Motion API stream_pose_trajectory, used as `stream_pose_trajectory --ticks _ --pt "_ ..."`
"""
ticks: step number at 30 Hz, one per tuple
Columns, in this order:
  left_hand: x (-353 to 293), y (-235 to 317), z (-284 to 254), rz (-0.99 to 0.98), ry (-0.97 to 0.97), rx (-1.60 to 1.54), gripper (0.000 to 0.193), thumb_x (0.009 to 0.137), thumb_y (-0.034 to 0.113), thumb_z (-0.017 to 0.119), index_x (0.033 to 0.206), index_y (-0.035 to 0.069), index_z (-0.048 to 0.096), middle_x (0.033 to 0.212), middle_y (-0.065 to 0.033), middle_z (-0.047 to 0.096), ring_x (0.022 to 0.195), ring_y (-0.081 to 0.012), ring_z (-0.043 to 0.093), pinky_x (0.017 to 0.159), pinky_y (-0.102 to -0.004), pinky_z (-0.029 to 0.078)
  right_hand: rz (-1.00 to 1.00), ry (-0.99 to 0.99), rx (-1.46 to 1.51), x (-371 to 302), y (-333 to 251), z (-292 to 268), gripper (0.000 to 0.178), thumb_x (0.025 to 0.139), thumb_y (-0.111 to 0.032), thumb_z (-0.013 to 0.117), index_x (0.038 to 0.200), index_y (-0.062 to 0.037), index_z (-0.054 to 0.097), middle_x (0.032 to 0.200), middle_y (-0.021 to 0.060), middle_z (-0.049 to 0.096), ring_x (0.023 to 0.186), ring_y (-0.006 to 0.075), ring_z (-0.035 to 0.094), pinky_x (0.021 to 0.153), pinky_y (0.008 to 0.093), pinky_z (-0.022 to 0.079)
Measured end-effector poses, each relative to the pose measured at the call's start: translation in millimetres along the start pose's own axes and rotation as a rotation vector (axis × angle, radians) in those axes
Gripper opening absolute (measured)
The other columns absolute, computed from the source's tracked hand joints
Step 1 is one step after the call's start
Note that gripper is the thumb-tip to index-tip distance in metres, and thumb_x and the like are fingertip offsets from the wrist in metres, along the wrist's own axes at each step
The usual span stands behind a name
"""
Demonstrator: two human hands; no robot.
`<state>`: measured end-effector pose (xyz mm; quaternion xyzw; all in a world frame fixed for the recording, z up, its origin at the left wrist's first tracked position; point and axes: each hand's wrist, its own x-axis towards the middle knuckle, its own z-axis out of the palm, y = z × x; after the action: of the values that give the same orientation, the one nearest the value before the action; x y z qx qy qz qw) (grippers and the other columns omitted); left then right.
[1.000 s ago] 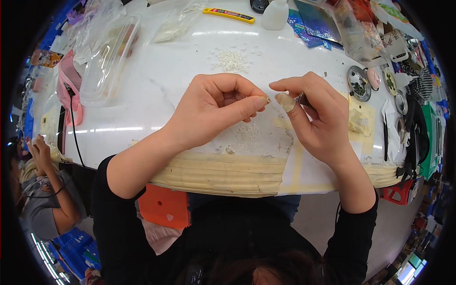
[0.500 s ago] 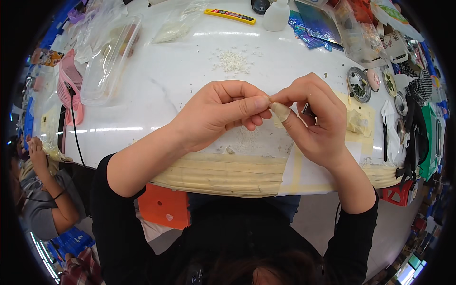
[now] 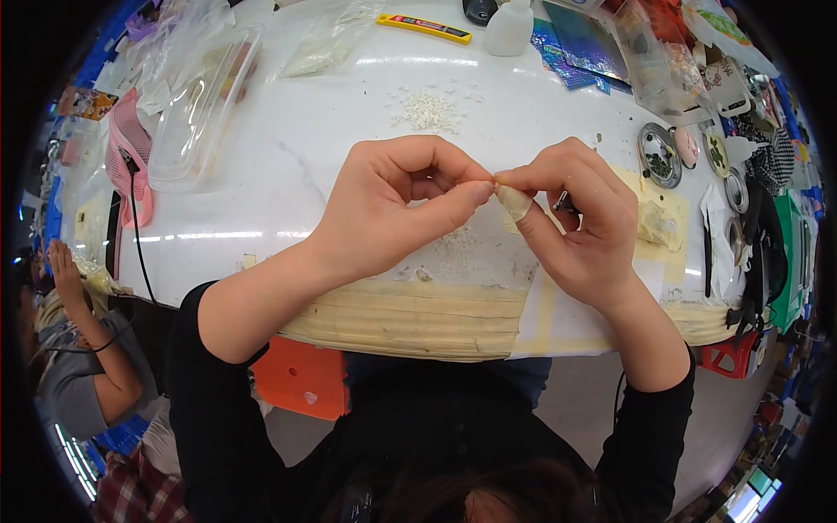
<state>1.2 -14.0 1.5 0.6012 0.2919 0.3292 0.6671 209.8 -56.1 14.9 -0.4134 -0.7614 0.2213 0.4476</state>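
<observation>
One tiny piece [image 3: 495, 184], nearly hidden and too small to identify, is pinched where the thumbs and forefingers of the left hand [image 3: 392, 200] and right hand [image 3: 582, 213] meet, over the white table [image 3: 288, 196]. The remaining left fingers are curled loosely; the right thumb is wrapped in tan. A dark tool [image 3: 565, 202], partly covered, is cradled by the right fingers. White granules [image 3: 453, 250] are half masked below the left thumb.
</observation>
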Motion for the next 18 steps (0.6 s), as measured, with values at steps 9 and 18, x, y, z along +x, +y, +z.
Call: stream_pose_trajectory --ticks 9,18 --pt "0.0 -0.7 -1.1 0.128 -0.020 0.101 0.007 0.094 0.002 0.062 0.098 -0.003 0.064 0.090 -0.0058 0.066 0.081 -0.0095 0.062 0.072 -0.0242 0.052 0.026 -0.012 -0.006 -0.3 1.0 -0.7 0.020 0.074 0.010 0.064 0.092 0.0006 0.068 0.083 0.0076 0.062 0.069 0.0135 0.063 0.060 0.0238 0.053" --pt "0.1 1.8 -3.4 -0.004 -0.026 0.029 0.009 0.094 0.007 0.063 0.095 -0.002 0.063 0.088 -0.0051 0.066 0.080 -0.0087 0.062 0.071 -0.0234 0.052 0.034 -0.002 -0.031 -0.5 1.9 0.1 0.021 0.074 0.008 0.065 0.093 0.0000 0.068 0.083 0.0068 0.063 0.068 0.0119 0.062 0.057 0.0228 0.051"
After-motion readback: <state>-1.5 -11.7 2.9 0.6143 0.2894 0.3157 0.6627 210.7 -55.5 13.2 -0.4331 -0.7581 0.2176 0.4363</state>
